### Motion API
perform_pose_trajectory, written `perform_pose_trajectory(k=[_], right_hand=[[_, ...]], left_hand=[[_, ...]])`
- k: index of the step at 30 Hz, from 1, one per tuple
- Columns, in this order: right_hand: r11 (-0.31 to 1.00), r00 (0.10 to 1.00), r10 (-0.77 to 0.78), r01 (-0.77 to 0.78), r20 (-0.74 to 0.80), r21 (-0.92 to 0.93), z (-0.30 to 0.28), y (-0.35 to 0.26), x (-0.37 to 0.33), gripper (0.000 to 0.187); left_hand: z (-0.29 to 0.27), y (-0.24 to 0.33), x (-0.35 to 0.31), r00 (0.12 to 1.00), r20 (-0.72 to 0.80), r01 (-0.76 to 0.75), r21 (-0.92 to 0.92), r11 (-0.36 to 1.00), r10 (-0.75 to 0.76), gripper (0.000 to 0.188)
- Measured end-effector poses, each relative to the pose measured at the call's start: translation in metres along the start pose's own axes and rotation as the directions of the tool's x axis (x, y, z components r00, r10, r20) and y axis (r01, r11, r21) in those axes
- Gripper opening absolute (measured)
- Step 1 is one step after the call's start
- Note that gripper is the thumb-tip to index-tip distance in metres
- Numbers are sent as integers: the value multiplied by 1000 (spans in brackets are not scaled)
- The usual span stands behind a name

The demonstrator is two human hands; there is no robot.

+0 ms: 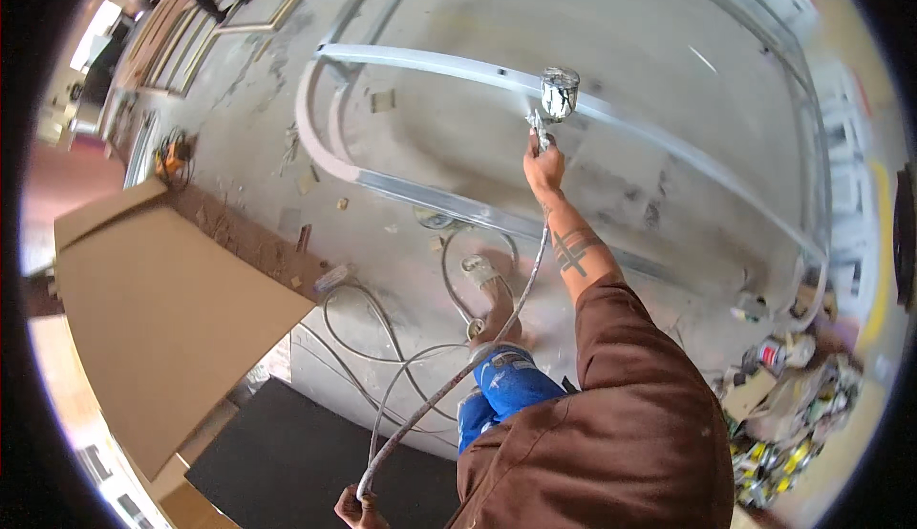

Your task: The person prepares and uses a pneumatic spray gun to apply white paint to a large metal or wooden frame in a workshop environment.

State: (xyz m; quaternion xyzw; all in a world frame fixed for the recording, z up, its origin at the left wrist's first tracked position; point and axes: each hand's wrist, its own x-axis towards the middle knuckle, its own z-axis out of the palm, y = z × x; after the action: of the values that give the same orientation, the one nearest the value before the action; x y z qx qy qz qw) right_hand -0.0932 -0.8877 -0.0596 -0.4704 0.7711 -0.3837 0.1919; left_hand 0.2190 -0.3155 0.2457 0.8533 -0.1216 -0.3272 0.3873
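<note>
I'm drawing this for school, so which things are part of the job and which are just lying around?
Seem part of the job:
spray gun and its cup, in the right hand
hose, in the left hand
pale frame by the gun

Seem just lying around:
brown board
black panel
heap of cans and scraps

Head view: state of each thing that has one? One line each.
right hand: closed around spray gun
left hand: closed around hose
spray gun: held; trigger position unclear
cup: streaked dark and white
hose: partly looped on floor
metal frame: patchy, pale and grey; dryness unclear
scrap pile: heaped, jumbled
</note>
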Motion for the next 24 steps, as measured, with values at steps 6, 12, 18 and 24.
perform_pose_trajectory(k=[6,12,18,24], right_hand=[[991,976,107,-119,-190,-52,-122,107,10,37],[985,923,170,-165,-345,44,-238,197,14,35],[975,819,220,-207,-531,85,-347,297,29,34],[969,752,238,-226,-615,99,-459,396,51,33]], left_hand=[[23,1,-10,983,68,-168,-28,985,170,17],[55,17,-16,911,367,-216,39,976,187,21],[136,57,-64,649,627,-592,60,804,431,35],[182,35,-99,614,684,-660,172,731,393,38]])
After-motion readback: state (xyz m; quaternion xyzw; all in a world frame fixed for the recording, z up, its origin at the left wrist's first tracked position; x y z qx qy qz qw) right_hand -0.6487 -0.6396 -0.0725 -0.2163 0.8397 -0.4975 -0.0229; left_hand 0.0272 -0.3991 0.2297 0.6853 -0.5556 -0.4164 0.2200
